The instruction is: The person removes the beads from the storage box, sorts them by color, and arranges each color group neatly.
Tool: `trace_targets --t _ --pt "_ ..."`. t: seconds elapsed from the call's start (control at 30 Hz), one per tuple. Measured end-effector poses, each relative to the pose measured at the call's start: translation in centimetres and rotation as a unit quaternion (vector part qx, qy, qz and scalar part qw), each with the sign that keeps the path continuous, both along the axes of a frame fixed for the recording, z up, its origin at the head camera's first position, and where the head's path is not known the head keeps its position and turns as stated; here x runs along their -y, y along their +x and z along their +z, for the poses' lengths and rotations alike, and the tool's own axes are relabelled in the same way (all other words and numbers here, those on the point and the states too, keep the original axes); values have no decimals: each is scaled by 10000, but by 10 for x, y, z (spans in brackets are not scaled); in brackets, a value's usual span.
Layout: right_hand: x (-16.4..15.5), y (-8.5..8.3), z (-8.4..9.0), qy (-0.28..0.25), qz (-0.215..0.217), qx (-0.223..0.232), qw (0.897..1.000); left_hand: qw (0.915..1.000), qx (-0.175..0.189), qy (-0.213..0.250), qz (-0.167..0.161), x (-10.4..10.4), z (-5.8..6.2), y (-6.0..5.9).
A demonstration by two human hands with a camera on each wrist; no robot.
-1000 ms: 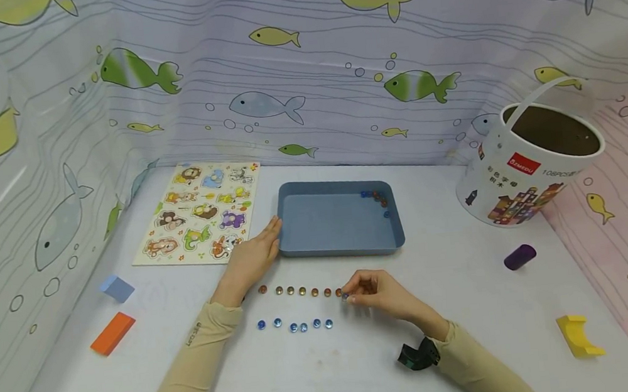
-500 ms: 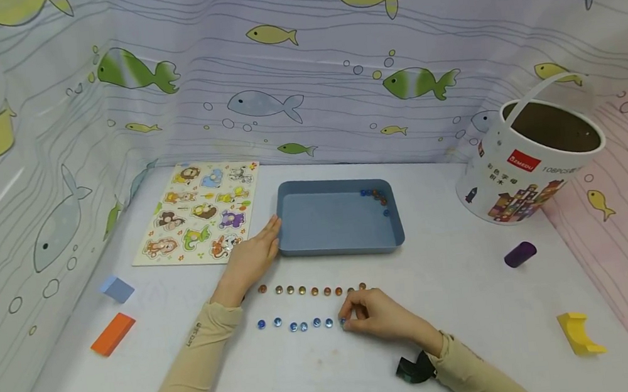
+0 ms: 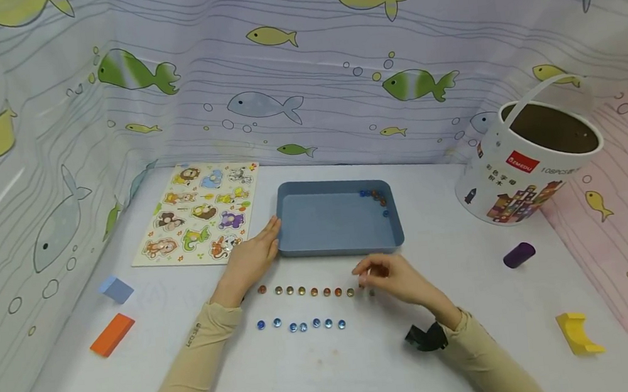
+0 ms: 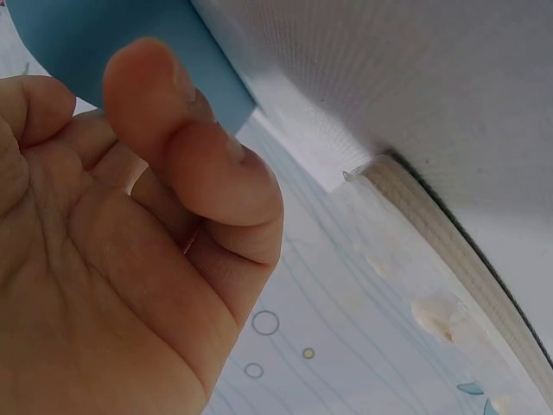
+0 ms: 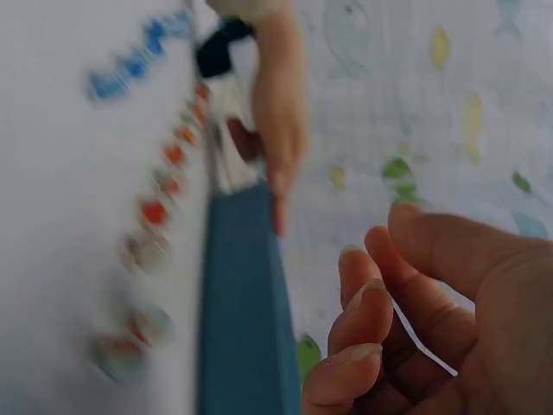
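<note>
My left hand (image 3: 253, 262) rests its straight fingers against the left wall of the blue-grey tray (image 3: 342, 252); in the left wrist view the tray (image 4: 226, 78) lies behind the fingers. My right hand (image 3: 398, 278) hovers over the right end of a row of amber glass beads (image 3: 314, 292), hiding part of it. The right wrist view shows that hand (image 5: 432, 320) with loosely bent fingers, a gap to the thumb and nothing between. Nearer the person runs a row of blue glass beads (image 3: 303, 327), with a blue bead (image 3: 341, 324) at its right end.
Several small beads (image 3: 375, 194) lie in the tray's far right corner. An animal puzzle board (image 3: 191, 217) is at left, beside a blue block (image 3: 117, 289) and an orange block (image 3: 112, 335). A white bucket (image 3: 521, 169), purple cylinder (image 3: 519, 255) and yellow arch block (image 3: 578, 334) stand right.
My right hand brought a blue bead from beside the amber row to the right end of the blue row, let go, then moved up and right. The left hand stayed at the tray.
</note>
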State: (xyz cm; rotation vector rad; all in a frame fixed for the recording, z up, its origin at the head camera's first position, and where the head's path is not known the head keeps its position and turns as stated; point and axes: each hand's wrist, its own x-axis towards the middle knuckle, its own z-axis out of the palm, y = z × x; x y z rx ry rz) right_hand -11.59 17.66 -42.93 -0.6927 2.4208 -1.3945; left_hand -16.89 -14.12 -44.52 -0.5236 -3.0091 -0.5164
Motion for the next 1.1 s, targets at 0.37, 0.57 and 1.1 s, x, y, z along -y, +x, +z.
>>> trace_targets --t 0.37,0.57,1.1 --pt "-20 -91 21 -335 -1466 462 9875 9999 -126 -88 -22 3 -1 0" --pt "-12 -128 10 -430 -1760 889 9794 10000 -51 9 14 3 -2 -1" --pt "3 -172 -13 136 -2343 1083 9660 9997 -190 -90 -79 1 -2 -1"
